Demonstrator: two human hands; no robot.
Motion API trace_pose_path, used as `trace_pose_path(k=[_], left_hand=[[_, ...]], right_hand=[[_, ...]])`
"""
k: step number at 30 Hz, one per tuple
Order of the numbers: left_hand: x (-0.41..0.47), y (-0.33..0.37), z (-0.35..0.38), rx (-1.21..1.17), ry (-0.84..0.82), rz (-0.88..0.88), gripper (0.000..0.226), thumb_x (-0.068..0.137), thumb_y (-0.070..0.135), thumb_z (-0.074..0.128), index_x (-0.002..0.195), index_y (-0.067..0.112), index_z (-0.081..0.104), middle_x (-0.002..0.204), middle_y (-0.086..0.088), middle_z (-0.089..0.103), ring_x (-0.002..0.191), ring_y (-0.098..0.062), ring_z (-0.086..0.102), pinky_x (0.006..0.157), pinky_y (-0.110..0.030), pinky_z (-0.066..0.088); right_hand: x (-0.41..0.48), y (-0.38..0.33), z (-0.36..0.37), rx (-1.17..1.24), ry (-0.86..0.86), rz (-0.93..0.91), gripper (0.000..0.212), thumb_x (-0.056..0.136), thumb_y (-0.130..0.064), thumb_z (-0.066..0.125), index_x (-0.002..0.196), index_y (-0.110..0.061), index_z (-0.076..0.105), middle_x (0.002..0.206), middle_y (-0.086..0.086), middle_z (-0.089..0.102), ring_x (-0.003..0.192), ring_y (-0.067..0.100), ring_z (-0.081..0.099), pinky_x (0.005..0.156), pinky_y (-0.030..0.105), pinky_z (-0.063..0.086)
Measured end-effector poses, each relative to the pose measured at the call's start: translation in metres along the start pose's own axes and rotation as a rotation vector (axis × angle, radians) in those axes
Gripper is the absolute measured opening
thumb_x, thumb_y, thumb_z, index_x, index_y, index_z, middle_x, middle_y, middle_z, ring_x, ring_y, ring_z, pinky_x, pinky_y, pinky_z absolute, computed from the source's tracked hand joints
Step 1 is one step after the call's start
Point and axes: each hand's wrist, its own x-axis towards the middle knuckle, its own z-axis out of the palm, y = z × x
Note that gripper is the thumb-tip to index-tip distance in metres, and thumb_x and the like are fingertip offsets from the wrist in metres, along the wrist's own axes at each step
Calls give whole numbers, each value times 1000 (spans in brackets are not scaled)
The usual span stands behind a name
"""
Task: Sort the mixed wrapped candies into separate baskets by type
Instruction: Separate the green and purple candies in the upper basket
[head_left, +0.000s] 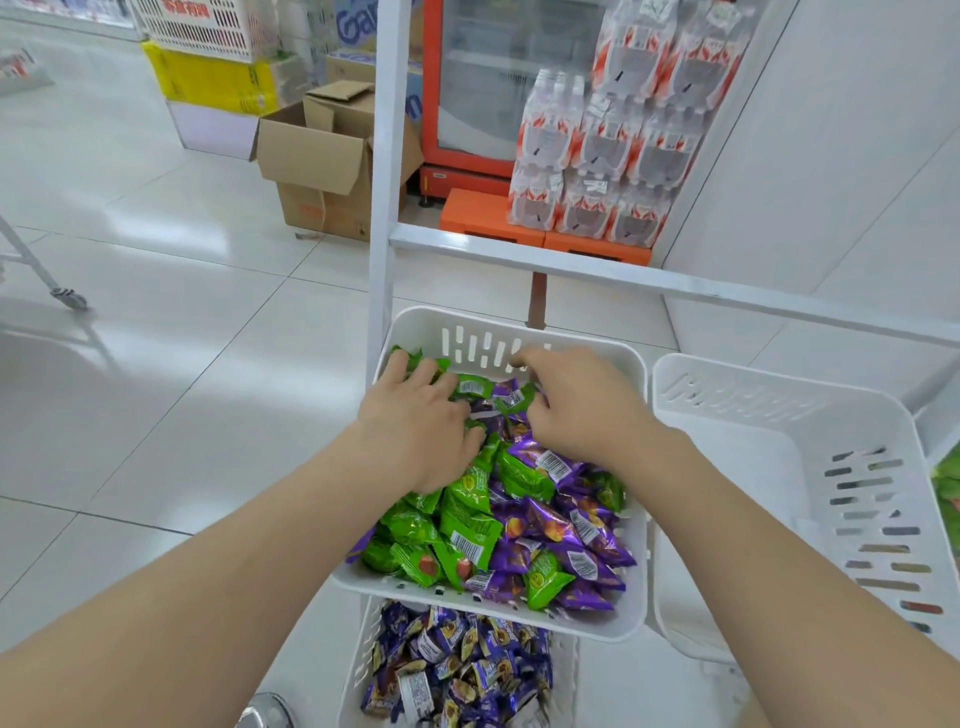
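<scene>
A white basket (636, 519) in the middle holds a mix of green wrapped candies (470, 496) and purple wrapped candies (545, 525). My left hand (423, 415) lies palm down on the far left of the pile, fingers spread over green candies. Over the far end of the pile my right hand (576, 405) hovers with its fingers curled down among the candies; whether it grips one is hidden. To the right stands a white basket (779, 410) with nothing in it. A lower basket (358, 665) beneath holds several dark blue-purple candies (462, 670).
A white metal rack frame (519, 262) runs behind the baskets. Beyond it are stacked bottle packs (608, 156), orange boxes (483, 218), a red fridge (467, 83) and open cardboard boxes (322, 161) on the tiled floor. A cart wheel (70, 299) is at left.
</scene>
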Motion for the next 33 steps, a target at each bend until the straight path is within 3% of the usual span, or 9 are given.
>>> trace_pose_path(k=[6,10,13,16,19,21,27,30,33], left_hand=[[-2,5,-3,26,25,-64,70,101,63,15,138,20,56,143,-5,41,134,-28,32,118,-52,13],[0,2,-5,-18,45,-28,68,101,62,22,130,16,64,164,-3,19,144,-29,24,117,-54,17],[4,-1,-4,-61,180,105,47,99,48,32,116,18,64,148,-4,45,133,-25,42,106,-49,32],[8,-4,0,-205,193,212,34,95,37,35,119,19,51,131,-2,55,122,-24,52,97,-41,38],[8,-5,6,-164,82,206,59,94,44,15,148,32,36,159,3,36,143,-26,36,112,-47,30],[6,-5,7,-75,61,176,57,98,46,19,154,39,29,161,3,34,141,-30,33,114,-49,25],[-5,2,-4,115,63,27,60,105,54,19,127,28,67,140,-1,52,133,-33,33,120,-54,12],[-11,0,-9,89,10,10,67,104,60,17,132,24,66,146,-3,48,142,-33,27,124,-54,1],[-13,-4,-4,51,15,37,66,104,59,17,135,24,63,150,-2,45,143,-31,29,126,-50,-1]], right_hand=[[-16,-10,-28,-227,2,39,25,67,-25,55,84,-18,71,70,-1,64,72,30,63,60,30,49],[-11,-18,-32,-350,47,25,18,87,-15,62,103,-23,66,84,2,57,79,32,59,63,34,42],[1,-18,-14,-243,-108,-97,32,81,-2,66,110,-17,66,101,3,66,100,29,63,74,39,52],[10,-11,7,-23,-148,-80,28,77,2,60,100,-14,59,92,4,61,96,31,61,69,39,49],[15,-4,19,95,-71,-31,37,82,-6,58,118,-16,59,107,11,69,104,32,63,80,46,57],[18,-3,23,107,-3,-25,35,86,-12,61,120,-19,55,108,11,69,103,31,62,79,47,57],[27,-10,29,-20,-123,-30,30,83,-13,63,112,-16,60,102,11,67,94,33,65,74,47,60],[32,-15,27,-109,-230,-47,8,86,-11,56,94,-12,58,92,12,59,91,34,63,72,43,58],[35,-22,31,-174,-203,-91,9,98,-19,58,104,-11,59,97,15,61,98,37,63,75,41,54]])
